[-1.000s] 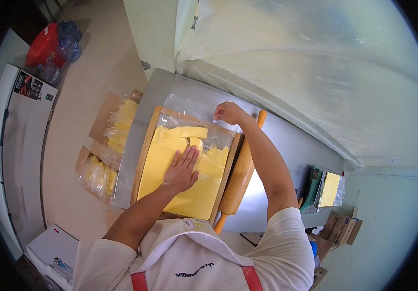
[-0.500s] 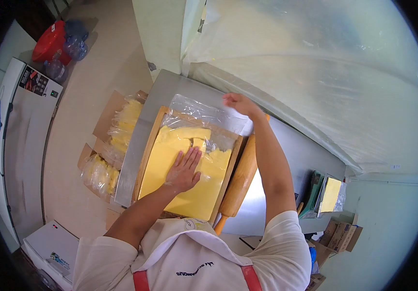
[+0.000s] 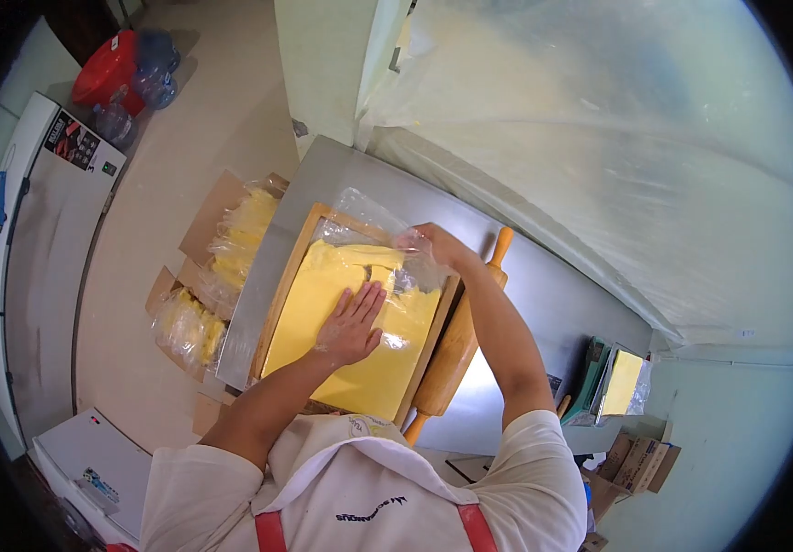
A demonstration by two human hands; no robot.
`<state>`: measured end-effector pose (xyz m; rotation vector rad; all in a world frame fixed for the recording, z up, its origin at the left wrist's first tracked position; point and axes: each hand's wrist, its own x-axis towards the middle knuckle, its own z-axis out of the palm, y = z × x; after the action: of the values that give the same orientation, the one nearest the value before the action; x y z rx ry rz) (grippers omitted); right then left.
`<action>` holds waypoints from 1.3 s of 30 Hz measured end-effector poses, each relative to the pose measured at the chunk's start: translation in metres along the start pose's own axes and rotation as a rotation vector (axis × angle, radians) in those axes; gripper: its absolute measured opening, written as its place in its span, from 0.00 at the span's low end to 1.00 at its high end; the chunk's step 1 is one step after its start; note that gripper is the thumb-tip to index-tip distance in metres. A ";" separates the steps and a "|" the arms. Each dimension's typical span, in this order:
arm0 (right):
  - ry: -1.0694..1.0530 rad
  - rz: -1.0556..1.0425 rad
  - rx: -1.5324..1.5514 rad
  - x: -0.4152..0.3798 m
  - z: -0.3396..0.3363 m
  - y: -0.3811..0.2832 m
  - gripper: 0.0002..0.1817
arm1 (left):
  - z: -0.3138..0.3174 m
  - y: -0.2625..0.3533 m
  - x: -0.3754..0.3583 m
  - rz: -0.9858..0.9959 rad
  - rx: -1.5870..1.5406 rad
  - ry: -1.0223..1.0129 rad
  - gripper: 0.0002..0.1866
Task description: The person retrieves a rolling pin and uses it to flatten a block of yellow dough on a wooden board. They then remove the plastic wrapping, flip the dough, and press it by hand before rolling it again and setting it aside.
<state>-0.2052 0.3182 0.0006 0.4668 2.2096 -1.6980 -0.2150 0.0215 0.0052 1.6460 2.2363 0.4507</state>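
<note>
Dough [image 3: 341, 322] fills the wooden frame [image 3: 283, 276] on the bench [image 3: 544, 285]. Left hand [image 3: 350, 327] lies flat and open on it; right hand [image 3: 433, 244] pinches the plastic sheet [image 3: 369, 216] at the frame's far edge. Pulled unevenly, that film could wrinkle or tear.

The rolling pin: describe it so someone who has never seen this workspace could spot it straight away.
Start at the steel table in the middle of the view, then find the wooden frame holding flat yellow dough under clear plastic. The rolling pin lies along that frame's right edge, below the right hand. It is the only thick, round wooden cylinder with narrow orange handles at both ends.
</note>
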 end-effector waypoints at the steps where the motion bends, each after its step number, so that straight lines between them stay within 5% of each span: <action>1: -0.024 0.032 -0.045 -0.010 0.004 -0.023 0.27 | 0.001 -0.001 0.000 0.013 0.013 -0.004 0.39; 4: 0.065 0.230 -0.153 -0.030 0.021 -0.082 0.28 | 0.001 0.001 0.000 0.034 0.035 -0.028 0.38; 13: -0.042 0.131 0.071 0.002 0.042 -0.049 0.27 | 0.001 0.000 0.000 0.011 0.012 -0.022 0.39; 22: -0.037 0.032 -0.103 0.018 0.046 -0.004 0.23 | 0.000 0.000 0.002 -0.011 0.001 -0.050 0.39; 25: 0.031 -0.131 -0.313 0.009 0.049 0.001 0.21 | -0.003 0.001 0.004 -0.011 0.004 -0.038 0.39; 28: 0.075 -0.008 -0.171 -0.015 0.064 -0.009 0.19 | -0.001 0.000 0.005 -0.028 0.049 -0.146 0.39; 31: 0.199 -0.142 -0.236 -0.031 0.081 -0.012 0.18 | -0.001 0.000 0.003 -0.039 0.053 -0.232 0.38; 36: 0.195 -0.088 -0.430 -0.006 0.037 -0.022 0.13 | 0.000 0.000 0.004 -0.015 0.060 -0.113 0.40; 39: 0.281 0.171 -0.050 0.026 -0.005 -0.016 0.12 | 0.001 0.004 0.002 -0.005 0.057 -0.081 0.40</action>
<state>-0.2358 0.3206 0.0043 0.9023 2.3165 -1.5644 -0.2118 0.0242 0.0063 1.6559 2.2129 0.3164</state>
